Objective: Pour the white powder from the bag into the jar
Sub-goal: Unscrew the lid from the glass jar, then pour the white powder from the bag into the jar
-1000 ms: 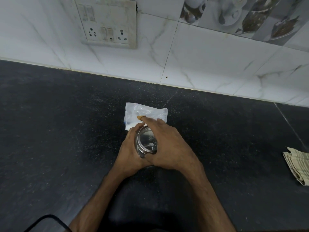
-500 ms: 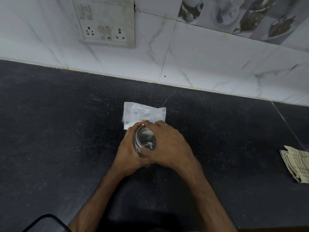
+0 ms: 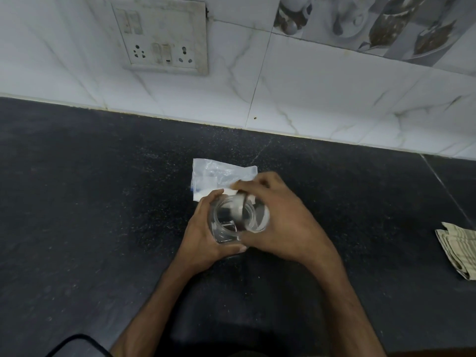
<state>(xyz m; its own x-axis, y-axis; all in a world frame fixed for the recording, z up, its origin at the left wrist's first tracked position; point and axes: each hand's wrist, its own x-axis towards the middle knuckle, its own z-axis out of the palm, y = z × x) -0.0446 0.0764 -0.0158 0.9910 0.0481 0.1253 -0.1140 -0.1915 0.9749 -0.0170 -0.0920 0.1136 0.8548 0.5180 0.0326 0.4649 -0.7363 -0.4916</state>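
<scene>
A clear glass jar (image 3: 225, 226) stands on the black counter, and my left hand (image 3: 203, 233) wraps around its left side. My right hand (image 3: 286, 222) holds the metal lid (image 3: 251, 215), tilted and lifted off the jar's mouth toward the right. The jar's mouth is uncovered and the jar looks empty. Just behind the jar lies the clear plastic bag (image 3: 219, 176) with white powder, flat on the counter, its near edge hidden by my hands.
A folded striped cloth (image 3: 458, 249) lies at the counter's right edge. A white tiled wall with a socket panel (image 3: 162, 37) rises behind the counter. A black cable (image 3: 74, 342) curves at the bottom left.
The lid sat on the jar under my right hand before; now it is off and tilted to the right, and the jar's mouth is uncovered. My left hand kept its grip.
</scene>
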